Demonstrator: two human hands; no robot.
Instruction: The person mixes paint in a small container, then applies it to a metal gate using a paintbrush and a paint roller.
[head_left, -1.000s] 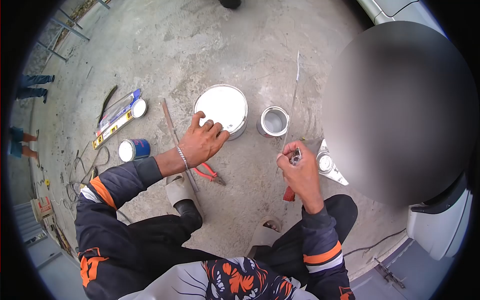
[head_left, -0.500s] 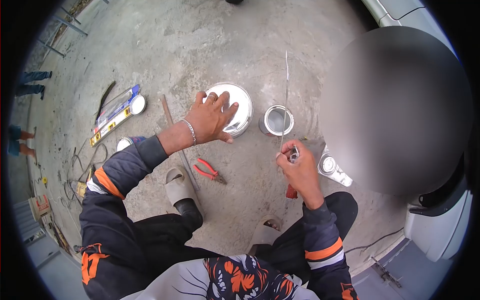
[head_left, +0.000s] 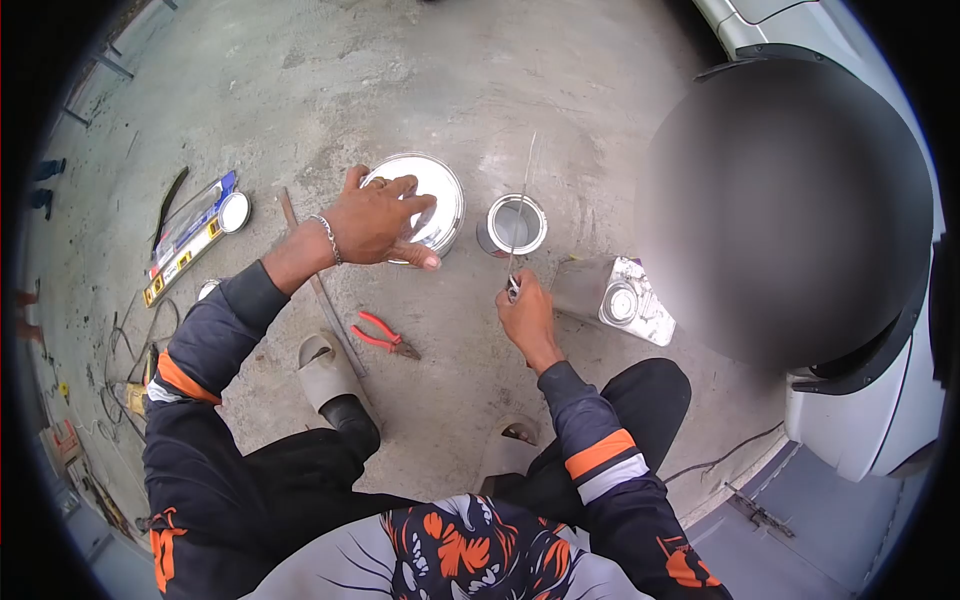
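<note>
Left hand (head_left: 375,222): fingers spread, palm down on the big tin (head_left: 432,200), covering its near-left side.
Right hand (head_left: 526,312): pinching a thin rod (head_left: 517,215) that rises over the small open tin (head_left: 516,224) just beyond.

We are outdoors in a work yard, something like a car repair or paint spot. The ground is a rough, stained concrete floor (head_left: 560,90) running from 9 to 1 o'clock. At 10 o'clock hand tools lie scattered: a spirit level (head_left: 185,245), a metal rod (head_left: 320,285), with red pliers (head_left: 388,336) nearer the centre. Paint tins stand at 12 o'clock: a large lidded can (head_left: 440,190) and a small open can (head_left: 516,224). A flat metal canister (head_left: 615,298) lies at 2 o'clock. A white vehicle body (head_left: 860,420) fills 4 o'clock. Loose cables (head_left: 115,365) sit at 9 o'clock.
</note>
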